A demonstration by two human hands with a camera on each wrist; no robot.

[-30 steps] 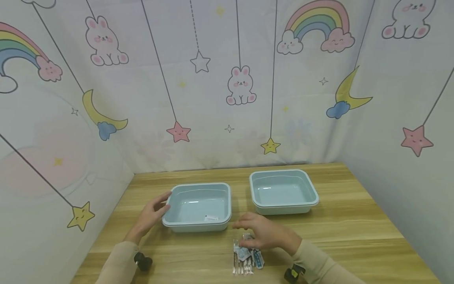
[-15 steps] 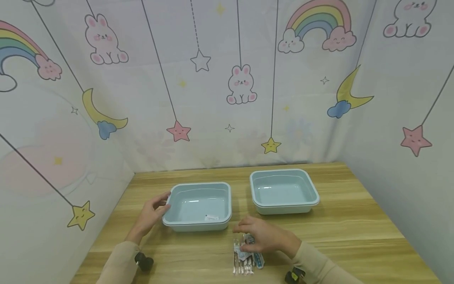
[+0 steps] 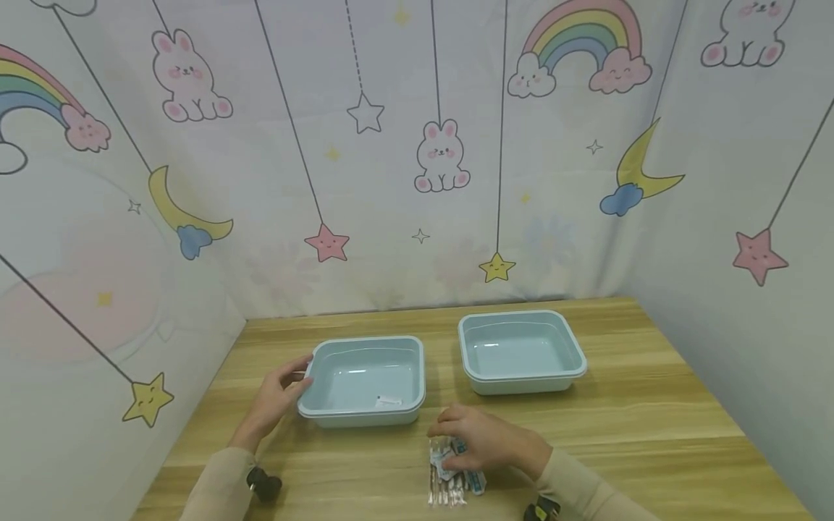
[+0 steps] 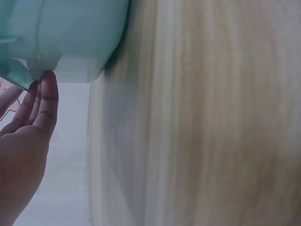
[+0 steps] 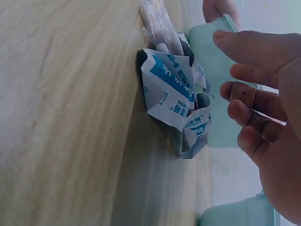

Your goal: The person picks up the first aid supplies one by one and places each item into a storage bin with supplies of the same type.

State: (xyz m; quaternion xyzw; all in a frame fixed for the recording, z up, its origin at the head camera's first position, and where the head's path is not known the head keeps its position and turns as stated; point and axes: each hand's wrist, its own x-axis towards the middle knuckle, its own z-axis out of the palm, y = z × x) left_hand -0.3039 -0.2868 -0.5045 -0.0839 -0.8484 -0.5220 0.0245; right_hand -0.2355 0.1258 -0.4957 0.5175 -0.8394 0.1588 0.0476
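Observation:
My left hand pinches the left rim of a light blue plastic basin, fingers outside the wall and thumb at the rim. In the left wrist view, those fingers touch the wall just under the rim. Inside that basin lies a small white slip. My right hand hovers over a small pile, fingers loosely bent and holding nothing. In the right wrist view, the pile shows crumpled white packets with blue print and thin clear plastic wrappers. The hand partly hides the pile in the head view.
A second light blue basin stands at the back right of the wood-grain table. A printed cloth wall closes off the back and sides. A brown plaster wraps one right finger.
My right hand has lowered slightly toward the pile of packets. The left hand and both basins stay in place.

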